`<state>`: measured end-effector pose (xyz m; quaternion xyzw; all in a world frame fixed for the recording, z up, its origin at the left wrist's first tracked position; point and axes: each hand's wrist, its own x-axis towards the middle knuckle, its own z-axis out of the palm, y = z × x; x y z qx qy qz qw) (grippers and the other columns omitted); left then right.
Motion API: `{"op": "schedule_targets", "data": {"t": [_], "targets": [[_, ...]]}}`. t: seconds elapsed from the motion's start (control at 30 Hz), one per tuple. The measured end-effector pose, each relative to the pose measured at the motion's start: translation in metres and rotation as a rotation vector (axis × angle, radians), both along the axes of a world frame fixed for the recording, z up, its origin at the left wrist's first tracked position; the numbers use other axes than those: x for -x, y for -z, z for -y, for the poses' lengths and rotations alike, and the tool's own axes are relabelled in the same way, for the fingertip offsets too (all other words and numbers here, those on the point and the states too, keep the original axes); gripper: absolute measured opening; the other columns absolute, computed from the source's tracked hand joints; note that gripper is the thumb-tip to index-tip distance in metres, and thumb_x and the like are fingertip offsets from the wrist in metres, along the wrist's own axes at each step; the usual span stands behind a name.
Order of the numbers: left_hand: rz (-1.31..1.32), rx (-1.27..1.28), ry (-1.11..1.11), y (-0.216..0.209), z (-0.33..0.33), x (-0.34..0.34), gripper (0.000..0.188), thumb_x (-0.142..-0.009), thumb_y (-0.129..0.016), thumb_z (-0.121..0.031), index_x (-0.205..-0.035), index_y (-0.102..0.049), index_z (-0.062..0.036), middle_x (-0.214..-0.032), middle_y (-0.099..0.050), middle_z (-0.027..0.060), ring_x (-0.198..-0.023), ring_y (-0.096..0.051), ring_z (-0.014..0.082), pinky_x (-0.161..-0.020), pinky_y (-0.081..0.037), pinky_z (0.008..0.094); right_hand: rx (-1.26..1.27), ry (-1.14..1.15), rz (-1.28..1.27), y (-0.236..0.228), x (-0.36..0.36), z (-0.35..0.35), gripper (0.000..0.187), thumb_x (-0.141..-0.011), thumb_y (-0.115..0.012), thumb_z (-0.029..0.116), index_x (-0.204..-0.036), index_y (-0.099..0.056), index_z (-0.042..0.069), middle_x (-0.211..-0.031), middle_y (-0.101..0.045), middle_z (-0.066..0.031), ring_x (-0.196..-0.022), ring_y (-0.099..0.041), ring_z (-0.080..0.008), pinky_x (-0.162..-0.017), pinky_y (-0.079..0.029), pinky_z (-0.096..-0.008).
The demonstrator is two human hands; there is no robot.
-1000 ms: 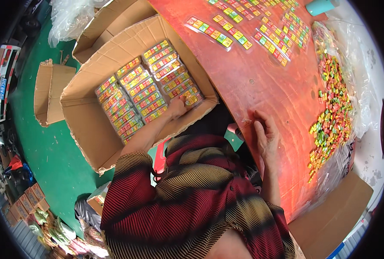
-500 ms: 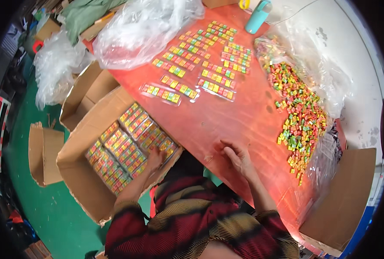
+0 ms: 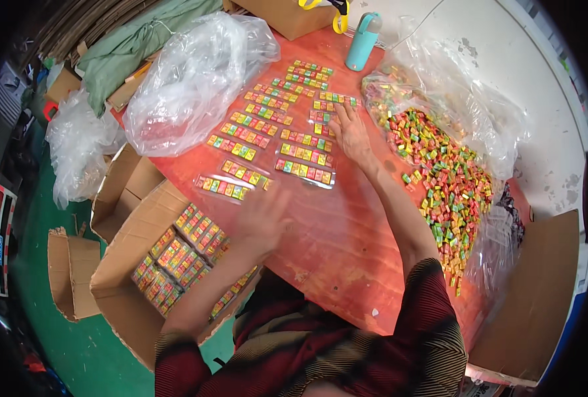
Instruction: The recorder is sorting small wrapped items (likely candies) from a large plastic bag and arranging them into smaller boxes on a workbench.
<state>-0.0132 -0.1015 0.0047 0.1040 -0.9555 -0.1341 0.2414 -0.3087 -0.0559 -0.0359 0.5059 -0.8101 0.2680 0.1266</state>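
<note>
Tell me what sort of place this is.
Probably a small packing workshop: rows of flat packs and a heap of small colourful pieces lie on a red table, and a cardboard carton holds more packs.

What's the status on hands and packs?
Left hand blurred, by edge of red table. Right hand spread, at laid-out packs. Left forearm partly hides packed carton.

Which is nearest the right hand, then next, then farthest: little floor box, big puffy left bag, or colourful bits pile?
1. Colourful bits pile: right side.
2. Big puffy bag: left, on the table.
3. Little floor box: far left.
</note>
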Motion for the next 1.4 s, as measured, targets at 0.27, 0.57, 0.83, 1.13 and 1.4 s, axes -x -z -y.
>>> {"op": "schedule_targets", "data": {"t": [0.27, 0.57, 0.83, 1.13, 1.4], "targets": [[0.142, 0.048, -0.020, 0.032, 0.023, 0.115, 0.063, -0.074, -0.056, -0.042, -0.122, -0.039, -0.0036, -0.126, -0.032, 0.0244, -0.119, -0.029, 0.0378, -0.093, -0.026, 0.0540, -0.124, 0.106, -0.086, 0.019, 0.039, 0.048, 0.050, -0.084, -0.044, 0.038, -0.125, -0.036, 0.011, -0.129, -0.034, -0.0196, -0.119, -0.031, -0.0385, -0.093, -0.026, -0.0547], [0.272, 0.027, -0.067, 0.046, 0.005, 0.117, 0.061, -0.079, -0.049, -0.046, -0.125, -0.038, -0.0077, -0.131, -0.028, 0.0202, -0.124, -0.021, 0.0360, -0.096, -0.021, 0.0547, -0.208, 0.087, -0.148, 0.025, 0.035, 0.039, 0.049, -0.083, -0.042, 0.044, -0.122, -0.041, 0.013, -0.125, -0.039, -0.0154, -0.117, -0.034, -0.0369, -0.091, -0.026, -0.0562], [0.333, -0.054, -0.139, 0.043, -0.076, 0.075, 0.063, -0.077, -0.052, -0.044, -0.126, -0.036, -0.0081, -0.131, -0.027, 0.0209, -0.124, -0.020, 0.0364, -0.096, -0.020, 0.0548, -0.193, 0.092, -0.139, 0.025, -0.018, -0.026, 0.046, -0.082, -0.044, 0.042, -0.118, -0.045, 0.013, -0.123, -0.040, -0.0155, -0.115, -0.036, -0.0362, -0.092, -0.026, -0.0541], [0.302, -0.059, -0.031, 0.040, -0.150, 0.018, 0.063, -0.077, -0.051, -0.044, -0.124, -0.037, -0.0045, -0.130, -0.026, 0.0236, -0.123, -0.019, 0.0406, -0.093, -0.020, 0.0591, -0.214, 0.166, -0.073, 0.016, -0.085, -0.114, 0.047, -0.082, -0.046, 0.040, -0.119, -0.044, 0.012, -0.123, -0.040, -0.0146, -0.117, -0.034, -0.0342, -0.094, -0.024, -0.0542], [0.102, -0.046, -0.038, 0.021, -0.148, -0.006, 0.057, -0.076, -0.056, -0.034, -0.120, -0.038, -0.0020, -0.125, -0.034, 0.0224, -0.114, -0.033, 0.0391, -0.091, -0.028, 0.0514, 0.027, 0.278, 0.046, -0.024, -0.129, -0.185, 0.031, -0.080, -0.054, 0.024, -0.105, -0.052, 0.005, -0.107, -0.052, -0.0165, -0.100, -0.048, -0.0322, -0.081, -0.039, -0.0403]]}}
